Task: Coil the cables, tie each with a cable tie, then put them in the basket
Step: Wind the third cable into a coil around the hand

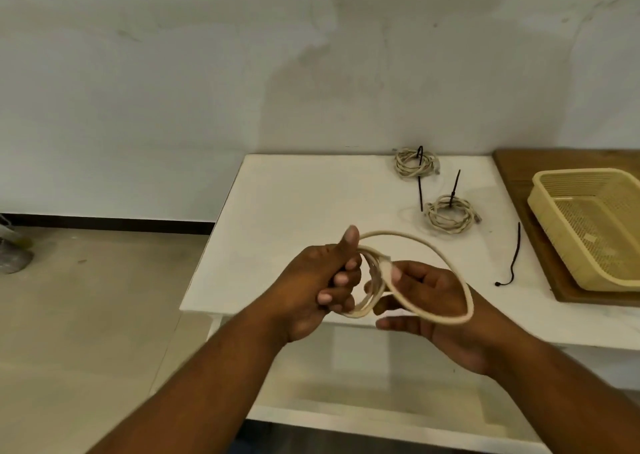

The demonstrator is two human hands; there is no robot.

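Note:
I hold a cream cable [446, 263] in front of me above the near edge of the white table [304, 204]. My left hand [318, 280] grips the gathered loops in a fist with the thumb up. My right hand [426, 301] pinches the cable's plug end, and one wide loop runs over its wrist. Two coiled cables lie on the table, the far coil [415, 163] and the near coil [449, 214], each with a black cable tie standing out of it. A loose black cable tie [514, 256] lies to the right. The cream basket [588, 232] holds nothing.
The basket rests on a wooden board [519, 166] at the table's right side. A pale wall stands behind the table. Tiled floor lies to the left, with a grey object [14, 256] at the far left edge.

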